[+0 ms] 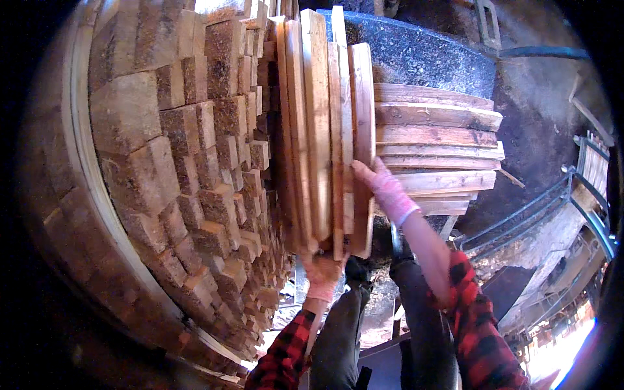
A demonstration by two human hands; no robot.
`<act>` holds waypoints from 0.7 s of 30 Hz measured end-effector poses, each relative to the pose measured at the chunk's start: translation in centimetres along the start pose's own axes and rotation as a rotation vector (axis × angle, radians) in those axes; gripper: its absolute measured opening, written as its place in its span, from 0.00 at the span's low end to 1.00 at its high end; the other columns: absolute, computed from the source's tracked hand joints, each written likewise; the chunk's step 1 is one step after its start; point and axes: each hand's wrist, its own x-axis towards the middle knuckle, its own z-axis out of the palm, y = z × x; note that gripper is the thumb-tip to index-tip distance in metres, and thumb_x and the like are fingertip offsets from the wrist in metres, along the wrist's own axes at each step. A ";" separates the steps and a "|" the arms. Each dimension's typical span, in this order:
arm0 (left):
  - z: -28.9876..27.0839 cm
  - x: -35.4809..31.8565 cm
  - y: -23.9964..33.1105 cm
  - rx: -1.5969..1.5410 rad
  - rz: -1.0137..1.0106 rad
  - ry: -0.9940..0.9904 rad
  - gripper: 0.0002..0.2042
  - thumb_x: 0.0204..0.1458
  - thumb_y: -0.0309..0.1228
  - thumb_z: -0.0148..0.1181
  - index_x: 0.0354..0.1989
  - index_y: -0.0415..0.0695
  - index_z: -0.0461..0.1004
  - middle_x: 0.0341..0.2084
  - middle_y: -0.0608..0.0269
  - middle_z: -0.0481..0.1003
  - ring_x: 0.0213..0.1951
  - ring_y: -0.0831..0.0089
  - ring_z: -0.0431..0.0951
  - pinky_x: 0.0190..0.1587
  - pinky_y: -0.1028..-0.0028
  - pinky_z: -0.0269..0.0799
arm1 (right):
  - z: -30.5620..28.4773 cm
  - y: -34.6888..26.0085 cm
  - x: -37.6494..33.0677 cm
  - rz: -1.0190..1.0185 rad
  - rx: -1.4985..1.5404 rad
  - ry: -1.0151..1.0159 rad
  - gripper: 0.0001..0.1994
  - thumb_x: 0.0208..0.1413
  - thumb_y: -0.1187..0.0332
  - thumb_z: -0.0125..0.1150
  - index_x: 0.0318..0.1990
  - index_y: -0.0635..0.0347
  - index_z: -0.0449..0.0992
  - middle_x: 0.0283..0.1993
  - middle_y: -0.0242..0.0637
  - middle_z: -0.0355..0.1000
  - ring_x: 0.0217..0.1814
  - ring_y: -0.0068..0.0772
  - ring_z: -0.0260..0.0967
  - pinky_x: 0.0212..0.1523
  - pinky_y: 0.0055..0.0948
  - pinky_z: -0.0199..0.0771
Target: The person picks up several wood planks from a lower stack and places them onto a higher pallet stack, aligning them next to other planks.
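A set of long boards (318,130) is positioned lengthwise in front of the person, between a tall stack of wood pieces (188,149) on the left and a row of crosswise boards (435,117) on the right. The long boards are arranged side by side, with their near ends staggered. The near ends are contacted by the left hand (322,270); its fingers are blurred and partly hidden, so it cannot be told whether they are closed around the wood. The right hand (387,192) is placed at the right edge of the set, with a digit laid on the face of the rightmost board (362,117); the remaining fingers are not shown clearly, and their closure cannot be told. Beyond the crosswise boards, a dark, speckled surface (422,52) is exposed. The stack is bordered on its left by a pale, curved-looking strip (97,188). Red-and-black checked sleeves (478,325) are worn on both arms, and dark trousers (335,344) are seen below. Blue metal railing (520,213) is located at the right, well apart from the hands.
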 end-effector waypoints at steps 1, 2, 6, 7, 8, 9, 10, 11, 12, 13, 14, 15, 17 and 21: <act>2.2 0.2 -2.3 0.056 -0.080 0.076 0.34 0.57 0.54 0.59 0.67 0.47 0.65 0.66 0.57 0.66 0.66 0.56 0.67 0.68 0.43 0.59 | -1.9 -1.9 -1.5 -0.038 -0.060 0.031 0.52 0.55 0.45 0.70 0.74 0.73 0.49 0.70 0.51 0.63 0.72 0.35 0.59 0.70 0.30 0.58; 3.9 0.3 -4.3 0.113 -0.141 0.148 0.32 0.56 0.55 0.59 0.65 0.49 0.67 0.63 0.60 0.71 0.65 0.59 0.69 0.67 0.43 0.59 | -3.6 -1.6 -0.7 -0.105 -0.191 0.027 0.48 0.59 0.51 0.69 0.74 0.73 0.48 0.69 0.49 0.64 0.70 0.31 0.61 0.69 0.29 0.60; 6.6 1.4 -7.8 1.428 -0.142 0.280 0.35 0.54 0.57 0.63 0.62 0.43 0.68 0.56 0.54 0.74 0.57 0.59 0.73 0.59 0.59 0.67 | -7.5 -4.2 -2.3 -0.126 -0.033 -0.079 0.40 0.59 0.53 0.69 0.72 0.62 0.58 0.64 0.39 0.70 0.65 0.31 0.65 0.68 0.30 0.61; 7.1 1.3 -8.1 1.777 -0.020 0.339 0.37 0.52 0.58 0.65 0.61 0.40 0.70 0.52 0.52 0.77 0.54 0.57 0.76 0.56 0.62 0.69 | -8.1 -3.7 -1.9 -0.118 -0.084 -0.075 0.40 0.59 0.53 0.69 0.72 0.62 0.58 0.64 0.39 0.69 0.66 0.31 0.64 0.68 0.30 0.60; 7.9 1.4 -7.5 1.982 0.033 0.343 0.36 0.50 0.57 0.68 0.57 0.39 0.73 0.44 0.51 0.81 0.47 0.54 0.80 0.54 0.60 0.71 | -9.3 -3.1 -1.4 -0.117 -0.123 -0.053 0.41 0.59 0.52 0.69 0.72 0.62 0.58 0.65 0.40 0.69 0.66 0.31 0.64 0.69 0.30 0.59; 8.8 1.1 -6.6 1.991 0.107 0.465 0.34 0.51 0.56 0.68 0.56 0.38 0.74 0.43 0.50 0.81 0.47 0.54 0.80 0.53 0.60 0.72 | -9.6 -2.3 -0.7 -0.087 -0.155 -0.015 0.43 0.58 0.51 0.69 0.74 0.63 0.55 0.67 0.40 0.67 0.68 0.32 0.62 0.70 0.31 0.58; 9.8 1.2 -5.6 1.995 0.181 0.585 0.32 0.52 0.54 0.68 0.54 0.38 0.75 0.43 0.50 0.82 0.47 0.54 0.80 0.53 0.60 0.73 | -10.4 -1.5 -0.3 -0.091 -0.135 -0.025 0.43 0.58 0.51 0.69 0.74 0.64 0.54 0.68 0.41 0.66 0.69 0.32 0.61 0.71 0.30 0.57; 10.5 1.5 -3.8 1.898 0.328 0.506 0.31 0.53 0.51 0.68 0.57 0.38 0.74 0.46 0.49 0.80 0.50 0.55 0.79 0.54 0.60 0.72 | -10.1 -1.7 -0.4 -0.092 -0.116 -0.047 0.44 0.58 0.51 0.69 0.74 0.64 0.53 0.68 0.41 0.65 0.70 0.33 0.60 0.71 0.30 0.56; 11.2 2.2 -2.1 1.794 0.462 0.415 0.31 0.53 0.48 0.69 0.60 0.39 0.72 0.50 0.48 0.79 0.53 0.55 0.78 0.56 0.60 0.71 | -10.0 -2.4 -0.8 -0.095 -0.099 -0.058 0.45 0.58 0.51 0.69 0.75 0.65 0.52 0.69 0.41 0.65 0.71 0.33 0.59 0.71 0.30 0.55; 11.6 3.3 -0.5 1.912 0.646 0.370 0.33 0.53 0.46 0.70 0.63 0.39 0.69 0.54 0.48 0.76 0.56 0.55 0.75 0.59 0.60 0.69 | -9.1 -4.1 -1.7 -0.070 -0.045 -0.150 0.46 0.58 0.50 0.68 0.75 0.65 0.51 0.72 0.41 0.62 0.74 0.33 0.56 0.73 0.30 0.52; 11.7 4.7 0.5 2.024 0.828 0.292 0.35 0.53 0.43 0.70 0.66 0.39 0.66 0.58 0.47 0.73 0.60 0.56 0.72 0.62 0.61 0.66 | -9.5 -4.0 -1.7 -0.088 -0.040 -0.127 0.45 0.58 0.50 0.68 0.75 0.65 0.52 0.72 0.40 0.62 0.73 0.32 0.56 0.73 0.30 0.52; 11.5 5.0 1.4 2.027 0.776 0.256 0.40 0.52 0.40 0.72 0.70 0.37 0.60 0.66 0.45 0.65 0.66 0.55 0.66 0.68 0.63 0.61 | -9.8 -3.8 -1.5 -0.102 -0.034 -0.114 0.44 0.59 0.50 0.68 0.75 0.64 0.53 0.71 0.40 0.62 0.73 0.31 0.56 0.73 0.29 0.51; 10.7 5.2 1.8 1.942 0.787 0.185 0.41 0.52 0.39 0.72 0.71 0.37 0.58 0.67 0.45 0.64 0.68 0.54 0.64 0.69 0.63 0.59 | -10.0 -3.6 -1.3 -0.102 0.016 -0.114 0.42 0.60 0.50 0.67 0.74 0.63 0.55 0.70 0.38 0.63 0.72 0.30 0.56 0.73 0.29 0.52; 13.3 8.7 1.4 1.903 0.921 0.192 0.46 0.49 0.39 0.74 0.72 0.35 0.54 0.67 0.42 0.64 0.68 0.52 0.64 0.69 0.61 0.59 | -9.7 -2.6 -0.8 -0.158 -0.052 -0.087 0.42 0.59 0.50 0.68 0.74 0.60 0.57 0.68 0.38 0.66 0.70 0.29 0.60 0.71 0.29 0.55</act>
